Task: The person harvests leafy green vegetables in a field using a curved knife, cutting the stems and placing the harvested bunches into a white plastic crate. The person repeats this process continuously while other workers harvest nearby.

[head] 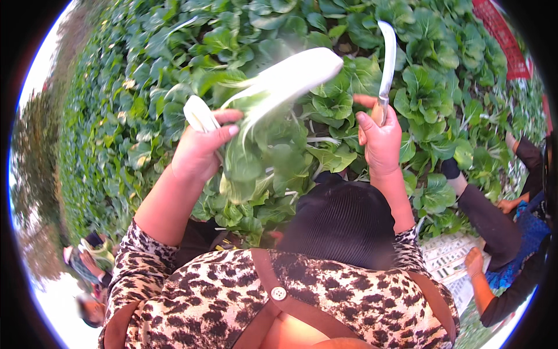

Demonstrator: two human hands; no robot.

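My left hand [205, 139] holds white leaf stalks [199, 114] between thumb and fingers. A bok choy head [296, 74] with a thick white base and blurred green leaves is just beyond that hand, its base pointing to the upper right; whether the fingers touch it I cannot tell. At the right, my right hand [381, 135] grips the wooden handle of a curved-blade knife [387, 61], the blade pointing up and away, some fingers partly extended. Growing leafy greens [425, 100] lie below both hands.
Dense rows of leafy plants [117, 109] spread ahead and left. A person in dark trousers [492, 222] is close on the right, near a printed sheet or sack [453, 257]. Other people [89, 257] are at the lower left. A red banner [503, 39] bearing writing lies at the upper right.
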